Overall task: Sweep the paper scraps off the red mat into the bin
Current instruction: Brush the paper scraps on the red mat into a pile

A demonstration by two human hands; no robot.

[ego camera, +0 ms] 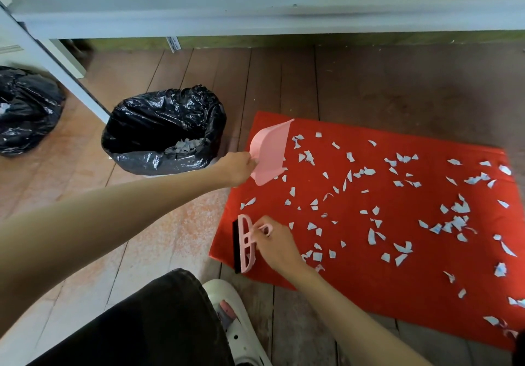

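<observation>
A red mat (383, 294) lies on the wooden floor, strewn with several white and pale-blue paper scraps (458, 209). My left hand (237, 167) grips the handle of a pink dustpan (270, 152), tilted over the mat's far left corner. My right hand (274, 245) holds the loop handle of a small pink brush (244, 243) with black bristles, at the mat's left edge. Left of the mat stands a bin (162, 130) lined with a black bag, with paper scraps inside.
A white table or shelf edge (255, 22) runs across the top, its slanted leg (56, 61) close behind the bin. A second black bag (25, 113) sits at far left. My dark-trousered knee (159, 323) and white shoe (235, 323) are at the bottom.
</observation>
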